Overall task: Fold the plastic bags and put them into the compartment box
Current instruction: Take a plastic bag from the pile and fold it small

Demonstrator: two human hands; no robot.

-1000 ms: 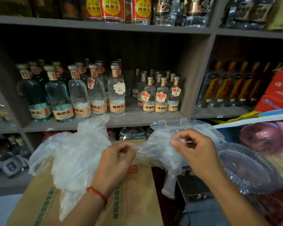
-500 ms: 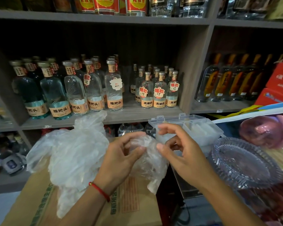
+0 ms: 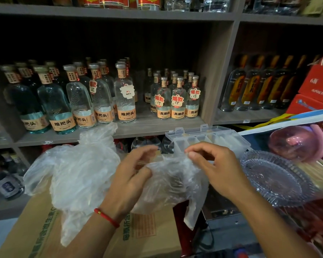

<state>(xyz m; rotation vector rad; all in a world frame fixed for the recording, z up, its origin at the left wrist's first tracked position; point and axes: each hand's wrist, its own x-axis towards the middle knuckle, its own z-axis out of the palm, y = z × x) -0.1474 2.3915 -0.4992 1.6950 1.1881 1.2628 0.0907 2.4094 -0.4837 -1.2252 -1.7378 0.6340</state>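
Note:
A clear plastic bag [image 3: 172, 185] hangs crumpled between my two hands in mid-frame. My left hand [image 3: 132, 175] grips its left side with curled fingers; a red cord circles that wrist. My right hand [image 3: 213, 164] pinches the bag's top right edge between thumb and fingertips. A heap of more clear plastic bags [image 3: 76, 174] lies to the left on a cardboard carton [image 3: 35, 231]. The clear compartment box [image 3: 209, 138] stands open just behind my right hand, with pale folded pieces in its right cells.
A cut-glass dish [image 3: 276, 179] sits right of my right hand, a pink glass bowl [image 3: 295, 142] behind it. Shelves of liquor bottles [image 3: 123, 95] fill the background. Red cartons [image 3: 317, 90] are stacked at far right. A dark metal box [image 3: 218, 207] lies under the bag.
My hands came together, then spread apart again, stretching the bag out between them. The view shifted slightly; the heap and compartment box stayed put.

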